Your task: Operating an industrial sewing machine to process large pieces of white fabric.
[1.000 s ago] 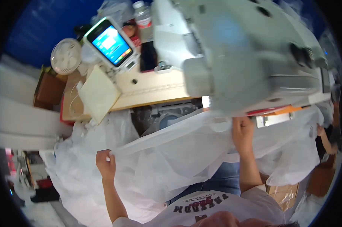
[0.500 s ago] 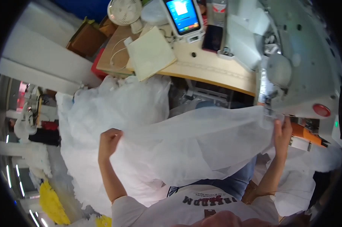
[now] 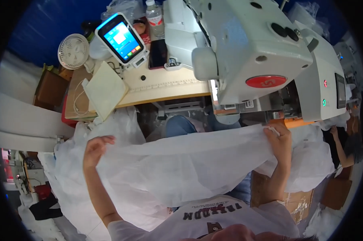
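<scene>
A wide sheet of thin white fabric point(image 3: 189, 168) stretches in front of my body, its far edge nearly straight between my hands. At its left end my left hand point(image 3: 95, 151) has bent fingers closed at the fabric's edge; the thumb is mostly hidden. My right hand point(image 3: 278, 141) pinches the far right corner between thumb and fingers. Just beyond that hand stands a large white sewing machine point(image 3: 245, 48) with a red oval on its head. The fabric hangs over my lap and hides part of my jeans.
A wooden table point(image 3: 169, 88) beyond the fabric carries a lit touchscreen point(image 3: 121, 39), a small fan point(image 3: 73, 51), a phone point(image 3: 157, 54), a bottle point(image 3: 155, 20) and pale sheets point(image 3: 106, 90). More white fabric point(image 3: 310, 160) is heaped at the right. Another person's arm point(image 3: 341, 148) shows at far right.
The view has swung to the right, bringing the sewing machine fully in. My right hand and the fabric's corner have come away from the machine, toward my body. The fabric remains spread between my hands.
</scene>
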Demonstrator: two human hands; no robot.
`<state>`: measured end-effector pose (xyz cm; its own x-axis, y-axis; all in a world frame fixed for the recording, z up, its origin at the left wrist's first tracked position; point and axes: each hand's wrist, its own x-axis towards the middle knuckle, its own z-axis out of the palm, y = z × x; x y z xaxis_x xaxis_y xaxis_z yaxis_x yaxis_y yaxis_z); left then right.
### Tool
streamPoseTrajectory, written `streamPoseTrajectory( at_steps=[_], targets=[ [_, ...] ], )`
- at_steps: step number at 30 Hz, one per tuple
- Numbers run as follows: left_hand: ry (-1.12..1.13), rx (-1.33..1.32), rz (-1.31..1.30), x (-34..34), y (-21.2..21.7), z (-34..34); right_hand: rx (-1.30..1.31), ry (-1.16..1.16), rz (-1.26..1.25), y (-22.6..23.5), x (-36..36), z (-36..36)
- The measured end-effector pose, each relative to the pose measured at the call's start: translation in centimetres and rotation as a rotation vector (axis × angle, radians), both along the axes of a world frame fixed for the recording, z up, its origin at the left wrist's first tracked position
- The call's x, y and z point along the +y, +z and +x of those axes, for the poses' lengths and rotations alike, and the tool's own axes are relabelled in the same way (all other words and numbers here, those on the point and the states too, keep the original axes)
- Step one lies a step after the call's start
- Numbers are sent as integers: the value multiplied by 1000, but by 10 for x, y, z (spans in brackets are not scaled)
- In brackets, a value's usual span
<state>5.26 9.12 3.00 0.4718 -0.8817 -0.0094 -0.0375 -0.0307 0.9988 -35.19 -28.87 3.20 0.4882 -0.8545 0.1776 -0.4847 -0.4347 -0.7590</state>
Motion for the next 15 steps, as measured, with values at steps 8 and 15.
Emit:
streamPoseTrajectory(
  at_steps=[8, 15],
  targets=[
    [404, 407, 93, -40, -51, -26, -100, -294, -392, -1, -3, 28],
    [473, -241, 392, -34, -48, -45, 262, -324, -248, 15, -41, 8]
  ],
)
